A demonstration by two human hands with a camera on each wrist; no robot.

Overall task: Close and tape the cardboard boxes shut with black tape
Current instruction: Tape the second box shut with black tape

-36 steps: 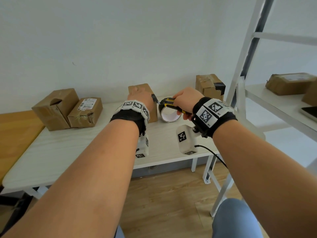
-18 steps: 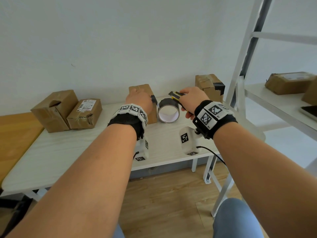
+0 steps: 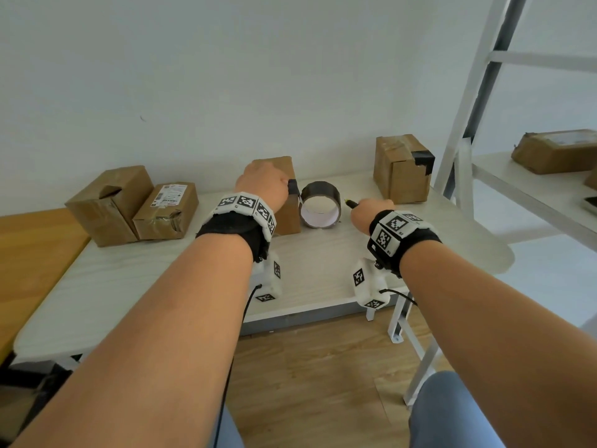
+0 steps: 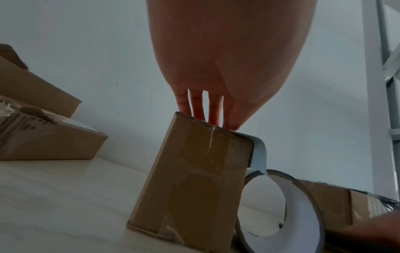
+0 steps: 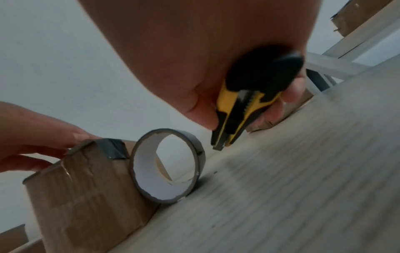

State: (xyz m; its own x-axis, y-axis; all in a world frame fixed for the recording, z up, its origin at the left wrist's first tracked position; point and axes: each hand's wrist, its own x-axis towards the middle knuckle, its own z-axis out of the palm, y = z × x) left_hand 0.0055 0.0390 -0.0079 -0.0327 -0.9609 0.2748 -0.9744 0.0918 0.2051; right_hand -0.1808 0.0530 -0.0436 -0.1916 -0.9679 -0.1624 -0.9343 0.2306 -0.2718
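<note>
My left hand [image 3: 261, 185] lies on top of a small upright cardboard box [image 3: 288, 218], fingers [image 4: 207, 113] straight and pressing the top edge. A strip of black tape [image 5: 112, 149] runs over the box's top right corner and hangs down its side [image 4: 258, 152]. The black tape roll [image 3: 319, 205] stands on edge against the box's right side. To the right of the roll, low over the table, my right hand [image 3: 368, 210] grips a yellow and black utility knife [image 5: 242, 106], its tip pointing at the roll.
A box with black tape on its corner [image 3: 400, 169] stands at the back right of the white table [image 3: 129, 286]. Two more boxes [image 3: 109, 202] [image 3: 164, 210] sit at the back left. A white shelf frame [image 3: 468, 101] on the right carries another box [image 3: 555, 150].
My right hand carried the knife from the tape between box and roll, up over the roll, then down to its right. The left hand stayed on the box.
</note>
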